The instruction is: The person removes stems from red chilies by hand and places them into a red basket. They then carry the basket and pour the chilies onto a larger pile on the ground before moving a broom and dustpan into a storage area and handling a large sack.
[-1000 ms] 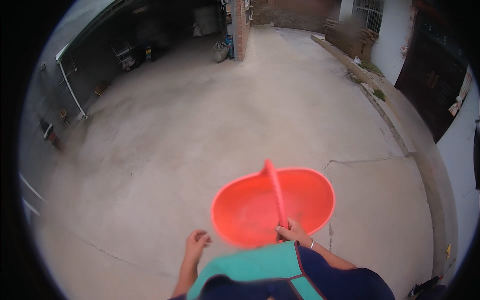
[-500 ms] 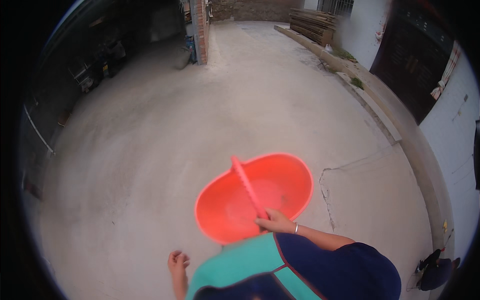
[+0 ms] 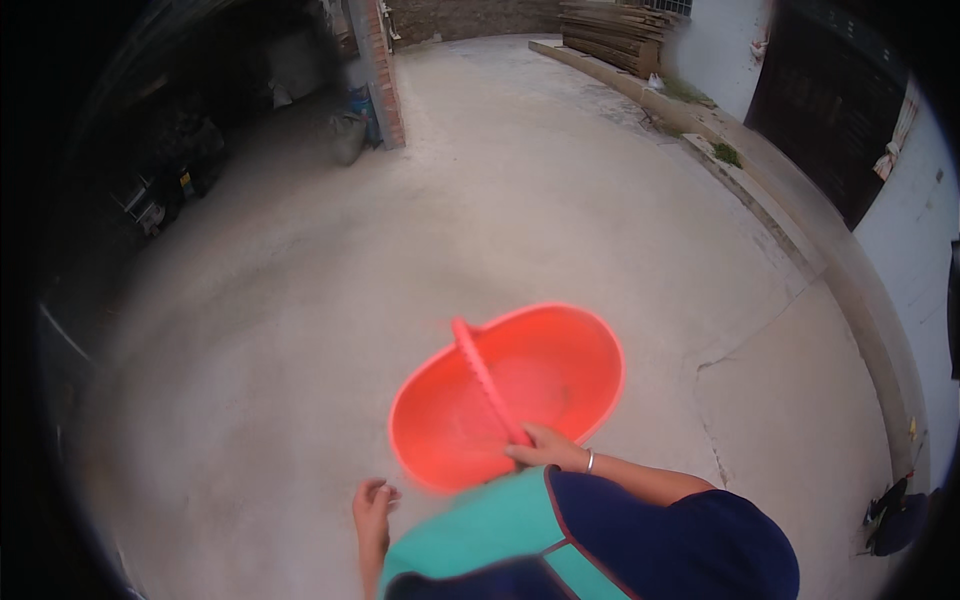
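Carried an orange basket across a bare concrete yard.

Nearest, at six o'clock: teal and navy cloth [image 3: 560, 545], soft and smooth. At seven o'clock, left hand [image 3: 372, 508] hanging free, fingers loosely curled, holding and touching nothing. Just right of centre, right hand [image 3: 545, 450] with a thin metal bangle [image 3: 590, 462], fingers wrapped shut around the near end of the basket's handle [image 3: 485, 375], a slim ribbed arch. Oval orange plastic basket [image 3: 520, 385], glossy, smooth-rimmed, held below centre above the rough pale concrete floor [image 3: 500, 200], cracked at three o'clock. Farther off, at eleven o'clock, a brick pillar [image 3: 380, 70]; at one o'clock, stacked wooden planks [image 3: 615, 30].
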The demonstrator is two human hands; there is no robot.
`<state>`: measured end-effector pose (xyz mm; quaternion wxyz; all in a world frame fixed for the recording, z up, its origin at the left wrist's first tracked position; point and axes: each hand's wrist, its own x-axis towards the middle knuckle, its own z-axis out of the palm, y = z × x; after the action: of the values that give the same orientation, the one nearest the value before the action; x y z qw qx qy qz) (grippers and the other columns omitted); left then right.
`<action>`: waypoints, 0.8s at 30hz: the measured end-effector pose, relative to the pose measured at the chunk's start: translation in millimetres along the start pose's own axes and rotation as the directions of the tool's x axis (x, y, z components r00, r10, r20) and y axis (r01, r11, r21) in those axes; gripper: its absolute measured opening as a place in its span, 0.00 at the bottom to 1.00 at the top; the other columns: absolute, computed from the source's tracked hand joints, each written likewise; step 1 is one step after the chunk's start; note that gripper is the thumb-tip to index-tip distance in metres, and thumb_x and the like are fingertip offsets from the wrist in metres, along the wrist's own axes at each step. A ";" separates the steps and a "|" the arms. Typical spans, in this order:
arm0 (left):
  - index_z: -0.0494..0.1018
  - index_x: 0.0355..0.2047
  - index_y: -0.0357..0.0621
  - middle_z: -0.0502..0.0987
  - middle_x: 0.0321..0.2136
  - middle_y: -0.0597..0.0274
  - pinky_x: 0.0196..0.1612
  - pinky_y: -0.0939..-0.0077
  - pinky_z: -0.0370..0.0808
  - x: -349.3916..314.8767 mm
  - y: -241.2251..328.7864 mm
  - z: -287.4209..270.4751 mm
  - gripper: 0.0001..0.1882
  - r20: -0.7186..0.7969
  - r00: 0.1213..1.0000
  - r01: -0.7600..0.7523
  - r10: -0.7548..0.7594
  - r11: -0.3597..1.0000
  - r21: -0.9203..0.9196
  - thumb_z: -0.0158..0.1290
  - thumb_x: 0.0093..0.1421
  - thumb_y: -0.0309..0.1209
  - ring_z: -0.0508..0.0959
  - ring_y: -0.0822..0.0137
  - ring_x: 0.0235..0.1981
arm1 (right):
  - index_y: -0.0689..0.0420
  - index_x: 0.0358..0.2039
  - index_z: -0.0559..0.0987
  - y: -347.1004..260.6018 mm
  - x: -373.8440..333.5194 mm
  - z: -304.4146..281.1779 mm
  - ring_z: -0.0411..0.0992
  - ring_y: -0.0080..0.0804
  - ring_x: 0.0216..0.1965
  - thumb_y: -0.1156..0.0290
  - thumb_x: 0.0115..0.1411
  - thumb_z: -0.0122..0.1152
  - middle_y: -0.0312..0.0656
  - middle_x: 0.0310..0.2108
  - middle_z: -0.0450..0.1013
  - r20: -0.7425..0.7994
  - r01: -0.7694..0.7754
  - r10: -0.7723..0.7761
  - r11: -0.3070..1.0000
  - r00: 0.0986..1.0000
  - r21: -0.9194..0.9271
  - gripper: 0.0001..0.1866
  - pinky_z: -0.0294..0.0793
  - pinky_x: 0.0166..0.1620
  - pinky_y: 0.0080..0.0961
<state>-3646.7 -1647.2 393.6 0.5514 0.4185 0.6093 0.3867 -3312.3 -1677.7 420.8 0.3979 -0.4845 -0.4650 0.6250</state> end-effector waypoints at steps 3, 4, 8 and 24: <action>0.68 0.40 0.37 0.75 0.29 0.58 0.32 0.77 0.73 76.1 19.8 -17.6 0.12 -0.041 0.999 0.029 -0.028 0.999 0.042 0.49 0.56 0.28 0.76 0.68 0.31 | 0.59 0.34 0.69 -47.1 99.0 -18.9 0.68 0.19 0.23 0.62 0.59 0.54 0.36 0.23 0.70 0.022 -0.040 0.040 0.999 0.999 0.023 0.13 0.68 0.27 0.18; 0.68 0.40 0.37 0.75 0.29 0.58 0.32 0.77 0.73 94.0 33.4 -22.8 0.12 -0.094 0.995 0.042 -0.037 0.998 0.052 0.48 0.56 0.28 0.76 0.68 0.31 | 0.60 0.34 0.69 -64.6 129.7 -25.2 0.69 0.20 0.24 0.62 0.59 0.54 0.36 0.22 0.70 0.053 -0.076 0.076 0.997 0.996 0.003 0.13 0.68 0.28 0.18; 0.68 0.40 0.37 0.75 0.29 0.59 0.31 0.76 0.73 173.5 80.1 -42.8 0.12 -0.290 0.956 0.030 -0.046 0.998 -0.058 0.47 0.56 0.28 0.76 0.68 0.30 | 0.58 0.33 0.69 -100.7 253.2 -30.5 0.64 0.15 0.17 0.61 0.60 0.53 0.37 0.21 0.72 0.147 -0.092 0.104 0.992 0.984 -0.086 0.13 0.62 0.20 0.14; 0.68 0.39 0.40 0.74 0.28 0.63 0.33 0.79 0.71 687.3 274.9 -158.1 0.10 -0.214 0.977 -0.035 0.023 0.998 -0.050 0.46 0.57 0.29 0.75 0.72 0.31 | 0.61 0.34 0.68 -210.0 736.0 -1.2 0.68 0.20 0.22 0.66 0.60 0.54 0.36 0.21 0.69 0.082 -0.127 0.135 0.987 0.987 -0.100 0.11 0.68 0.26 0.19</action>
<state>-3809.8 -908.7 425.3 0.4884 0.3685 0.6480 0.4536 -3458.7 -927.0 450.4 0.3117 -0.5044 -0.4782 0.6480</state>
